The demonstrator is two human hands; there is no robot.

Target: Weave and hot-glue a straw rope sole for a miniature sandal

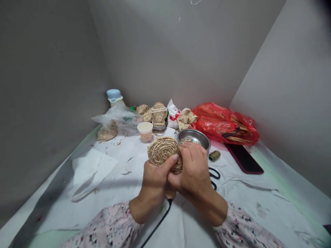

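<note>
A round, flat coil of braided straw (165, 151) is held up in front of me, its spiral face toward me. My left hand (156, 175) is closed on its lower left edge, the thumb lying across the face. On the right edge my right hand (193, 168) is closed with its fingers bent over the rim; its fingertips are partly hidden, so a strand in them cannot be made out. Below the hands shows the tan end of an object (170, 193) with a black cord (160, 222); most of it is hidden.
Behind the hands stand a metal bowl (198, 132) and a paper cup (145, 131). Black-handled scissors (215, 174), a thread spool (214, 155) and a phone (244, 158) lie rightward. Further back are a red plastic bag (214, 120), woven straw pieces (159, 115) and a blue-capped bottle (114, 96).
</note>
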